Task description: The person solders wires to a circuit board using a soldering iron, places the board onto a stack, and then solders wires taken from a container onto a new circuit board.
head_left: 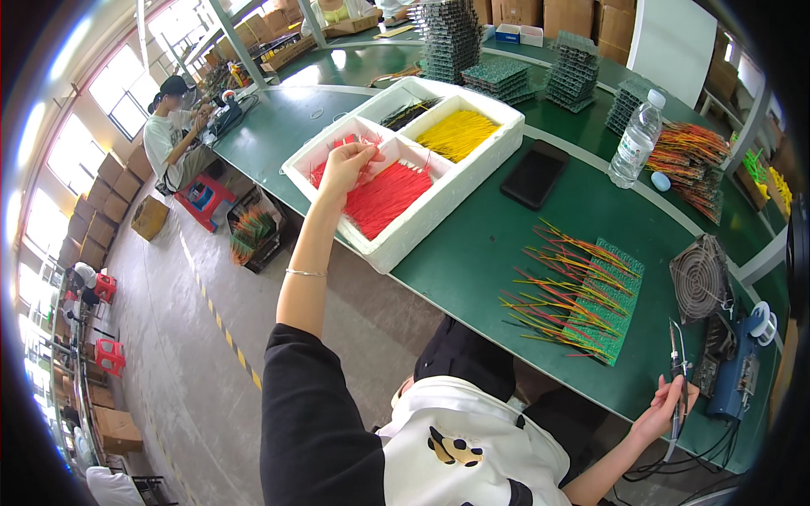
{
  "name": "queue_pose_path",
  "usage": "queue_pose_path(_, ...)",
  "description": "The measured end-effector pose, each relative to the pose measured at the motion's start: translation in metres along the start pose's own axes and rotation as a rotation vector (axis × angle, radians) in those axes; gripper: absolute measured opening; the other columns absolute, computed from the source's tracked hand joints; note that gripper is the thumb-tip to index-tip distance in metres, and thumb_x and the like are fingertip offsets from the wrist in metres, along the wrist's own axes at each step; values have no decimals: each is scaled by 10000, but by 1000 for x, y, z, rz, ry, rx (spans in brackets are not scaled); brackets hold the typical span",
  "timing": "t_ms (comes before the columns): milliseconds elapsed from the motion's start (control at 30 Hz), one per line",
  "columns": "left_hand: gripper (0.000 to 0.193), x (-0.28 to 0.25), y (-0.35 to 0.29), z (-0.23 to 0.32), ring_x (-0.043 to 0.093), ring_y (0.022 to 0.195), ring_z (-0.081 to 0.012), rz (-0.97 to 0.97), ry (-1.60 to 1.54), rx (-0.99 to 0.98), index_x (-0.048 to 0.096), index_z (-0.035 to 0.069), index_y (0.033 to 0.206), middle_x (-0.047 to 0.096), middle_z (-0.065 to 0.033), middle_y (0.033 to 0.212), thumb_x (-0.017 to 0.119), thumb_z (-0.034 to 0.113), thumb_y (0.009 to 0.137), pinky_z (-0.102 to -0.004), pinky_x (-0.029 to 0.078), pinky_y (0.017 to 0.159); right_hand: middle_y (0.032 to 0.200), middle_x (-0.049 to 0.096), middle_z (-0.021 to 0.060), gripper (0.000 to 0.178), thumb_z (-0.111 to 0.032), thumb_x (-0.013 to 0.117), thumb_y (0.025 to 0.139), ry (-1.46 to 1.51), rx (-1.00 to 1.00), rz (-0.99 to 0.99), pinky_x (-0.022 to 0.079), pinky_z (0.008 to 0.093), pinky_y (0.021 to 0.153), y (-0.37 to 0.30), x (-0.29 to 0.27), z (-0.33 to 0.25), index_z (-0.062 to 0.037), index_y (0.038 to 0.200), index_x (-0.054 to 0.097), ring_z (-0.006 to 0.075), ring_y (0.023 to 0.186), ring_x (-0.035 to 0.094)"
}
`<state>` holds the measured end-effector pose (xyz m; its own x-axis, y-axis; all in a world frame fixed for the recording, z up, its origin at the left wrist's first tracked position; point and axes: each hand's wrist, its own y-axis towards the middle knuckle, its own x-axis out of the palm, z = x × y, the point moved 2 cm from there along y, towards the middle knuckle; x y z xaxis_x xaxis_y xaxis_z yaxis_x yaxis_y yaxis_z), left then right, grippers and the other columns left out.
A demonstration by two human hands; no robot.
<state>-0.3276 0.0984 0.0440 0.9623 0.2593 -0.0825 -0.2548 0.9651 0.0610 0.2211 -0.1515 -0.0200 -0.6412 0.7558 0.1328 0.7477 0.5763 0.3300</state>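
My left hand (344, 169) reaches over a white foam box (456, 205), its fingers pinched together among red wires. Whatever lies between the fingertips is too small to make out. Long red wires (386, 199) fill the near compartment below that hand; yellow wires (456, 135) and a few black wires (409, 112) lie in others. At the lower right, my right hand (666, 408) grips a soldering iron (677, 364), its tip pointing up. Left of the iron is a green circuit board (623, 295), with red, yellow and dark wires sticking out leftward.
A black phone (535, 174) and a water bottle (636, 139) stand beyond the board. Wired boards (688, 160) and bare board stacks (447, 42) line the back. A round-grilled fan (700, 277) and blue soldering unit (732, 371) sit right. Another person (173, 135) works far left.
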Motion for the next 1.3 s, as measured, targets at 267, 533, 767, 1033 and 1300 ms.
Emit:
queue_pose_path(267,141,8,-9,0,322,450,-39,-118,100,-82,479,78,852,418,37,595,440,190,928,-185,237,386,539,364,-24,177,-123,519,893,24,-10,5,491,227,727,-4,-3,-1,-69,751,427,17,446,269)
queue_pose_path(533,145,8,-7,8,277,409,-37,-37,-87,-20,451,93,847,351,48,548,409,201,935,-198,192,350,528,396,-14,186,-139,553,874,48,-35,27,488,215,659,-2,-4,-4,-69,758,425,15,420,293)
queue_pose_path(767,144,8,10,-1,281,416,-25,130,-114,129,425,86,844,394,31,600,422,198,935,-189,195,348,532,396,-24,189,-154,548,880,53,-38,-2,475,220,646,1,3,-5,-80,749,434,12,429,299)
queue_pose_path(1033,159,-7,15,-4,325,407,-45,83,-60,156,516,21,844,395,43,553,426,138,904,-204,237,349,556,422,-4,180,-153,572,862,97,-44,-25,494,256,665,-1,3,-4,-55,791,439,27,433,333)
queue_pose_path(1300,254,4,2,6,258,404,-30,-44,-366,102,383,117,675,328,53,565,433,170,918,-191,188,342,578,407,-11,174,-158,554,878,25,-72,-17,468,255,713,-11,-4,-14,-68,778,444,37,481,337)
